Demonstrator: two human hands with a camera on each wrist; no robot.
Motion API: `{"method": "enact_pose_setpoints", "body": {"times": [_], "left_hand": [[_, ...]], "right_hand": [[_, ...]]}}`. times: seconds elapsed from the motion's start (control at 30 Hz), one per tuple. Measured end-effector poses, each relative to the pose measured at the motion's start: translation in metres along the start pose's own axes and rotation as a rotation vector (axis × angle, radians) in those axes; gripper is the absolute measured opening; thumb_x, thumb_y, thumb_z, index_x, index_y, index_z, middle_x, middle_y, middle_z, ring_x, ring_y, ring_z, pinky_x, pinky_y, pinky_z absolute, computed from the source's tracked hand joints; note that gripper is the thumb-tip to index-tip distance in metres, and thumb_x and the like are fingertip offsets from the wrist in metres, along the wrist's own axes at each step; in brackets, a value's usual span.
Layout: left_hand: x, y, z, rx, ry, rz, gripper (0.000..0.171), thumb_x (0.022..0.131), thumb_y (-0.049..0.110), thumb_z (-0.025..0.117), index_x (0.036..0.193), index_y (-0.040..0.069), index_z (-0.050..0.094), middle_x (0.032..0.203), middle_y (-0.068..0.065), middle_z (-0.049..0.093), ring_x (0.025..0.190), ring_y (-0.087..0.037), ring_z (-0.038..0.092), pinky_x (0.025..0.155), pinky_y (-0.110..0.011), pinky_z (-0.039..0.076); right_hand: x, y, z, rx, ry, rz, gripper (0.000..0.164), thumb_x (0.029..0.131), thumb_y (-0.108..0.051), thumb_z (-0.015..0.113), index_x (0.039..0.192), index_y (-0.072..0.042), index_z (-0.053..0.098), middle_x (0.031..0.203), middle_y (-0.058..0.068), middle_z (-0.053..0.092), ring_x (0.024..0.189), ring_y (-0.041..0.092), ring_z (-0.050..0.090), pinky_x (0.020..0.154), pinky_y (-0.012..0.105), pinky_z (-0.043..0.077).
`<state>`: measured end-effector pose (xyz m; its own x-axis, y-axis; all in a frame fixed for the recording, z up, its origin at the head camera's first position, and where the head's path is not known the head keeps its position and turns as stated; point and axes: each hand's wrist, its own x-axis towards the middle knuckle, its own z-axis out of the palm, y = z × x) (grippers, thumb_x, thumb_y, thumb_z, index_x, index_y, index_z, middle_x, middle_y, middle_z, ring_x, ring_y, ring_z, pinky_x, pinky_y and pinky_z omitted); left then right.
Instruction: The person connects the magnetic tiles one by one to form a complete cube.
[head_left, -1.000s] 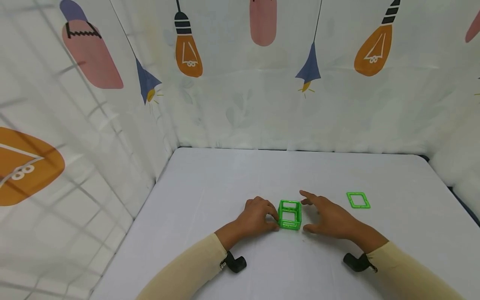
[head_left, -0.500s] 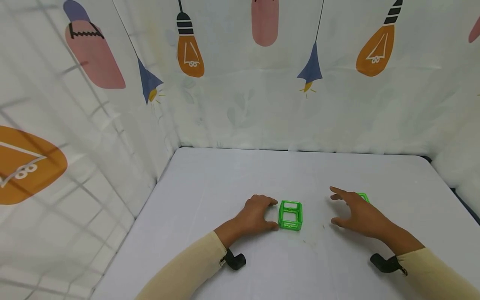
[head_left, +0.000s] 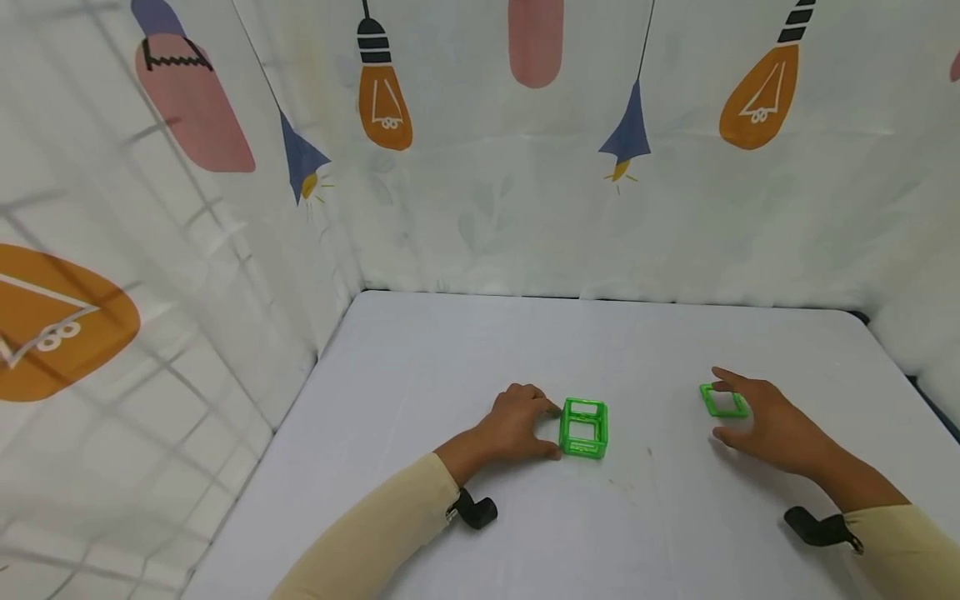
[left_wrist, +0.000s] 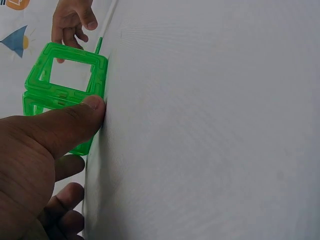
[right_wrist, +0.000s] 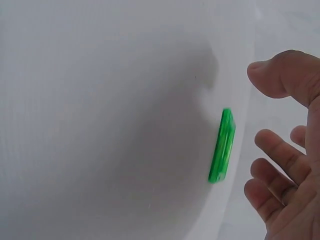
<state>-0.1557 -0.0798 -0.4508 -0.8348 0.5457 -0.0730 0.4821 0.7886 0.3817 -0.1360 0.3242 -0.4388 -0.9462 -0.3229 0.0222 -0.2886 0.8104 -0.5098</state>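
Observation:
A green cube of open-frame magnetic tiles (head_left: pixel 584 450) stands on the white table. My left hand (head_left: pixel 513 423) holds its left side, with the index fingertip at the far corner and the thumb at the near one. In the left wrist view the thumb (left_wrist: pixel 75 122) lies across the cube (left_wrist: pixel 65 94); the index finger is hidden. To the right, a loose green square magnetic tile (head_left: pixel 726 412) lies flat. My right hand (head_left: pixel 780 425) hovers over its right part, fingers spread and holding nothing. In the right wrist view the tile (right_wrist: pixel 222 147) appears edge-on beside the fingers.
The white table (head_left: pixel 450 350) ends at a pale curtain (head_left: pixel 480 225) printed with bulbs and lamps, behind and on the left. A black wrist camera sits at each cuff. Small marks show on the tabletop between the cube and the loose tile.
My right hand has moved from beside the cube rightward to the loose tile. My left index finger lifted off the cube's side, then came back to it. The cube has stayed in place.

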Motion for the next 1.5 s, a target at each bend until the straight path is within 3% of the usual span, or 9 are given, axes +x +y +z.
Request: {"method": "enact_pose_setpoints", "body": {"times": [0.33,0.93,1.23,1.5], "left_hand": [[0.000,0.001,-0.001,0.012,-0.004,-0.002,0.058,0.081,0.049,0.086,0.130,0.023,0.069,0.123,0.003,0.057,0.120,-0.020,0.047,0.105,-0.040,0.038],[-0.001,0.002,-0.003,0.010,-0.021,0.000,0.058,0.082,0.049,0.085,0.131,0.023,0.069,0.126,0.002,0.056,0.122,-0.021,0.047,0.105,-0.042,0.038],[0.000,0.000,0.000,0.004,-0.012,0.004,0.057,0.081,0.051,0.085,0.129,0.025,0.069,0.125,0.003,0.056,0.121,-0.021,0.046,0.104,-0.042,0.038],[0.002,-0.001,0.003,0.009,-0.010,0.006,0.057,0.082,0.050,0.084,0.130,0.025,0.069,0.126,0.003,0.056,0.122,-0.022,0.046,0.104,-0.042,0.038]], "right_hand": [[0.007,0.022,-0.008,-0.004,-0.012,0.028,0.097,0.081,-0.006,0.081,0.158,0.006,0.023,0.144,0.033,0.048,0.136,0.059,0.031,0.103,0.074,0.027],[0.016,0.036,-0.010,-0.045,-0.070,0.066,0.090,0.083,-0.006,0.078,0.156,0.009,0.027,0.144,0.036,0.048,0.133,0.061,0.033,0.099,0.074,0.031],[0.011,0.040,-0.009,-0.051,-0.042,0.059,0.092,0.085,-0.015,0.081,0.156,0.009,0.026,0.139,0.033,0.055,0.129,0.059,0.037,0.098,0.072,0.031],[0.008,0.037,-0.007,-0.027,0.013,0.045,0.095,0.085,-0.031,0.084,0.156,0.004,0.031,0.133,0.026,0.061,0.115,0.049,0.054,0.092,0.065,0.042]]}}
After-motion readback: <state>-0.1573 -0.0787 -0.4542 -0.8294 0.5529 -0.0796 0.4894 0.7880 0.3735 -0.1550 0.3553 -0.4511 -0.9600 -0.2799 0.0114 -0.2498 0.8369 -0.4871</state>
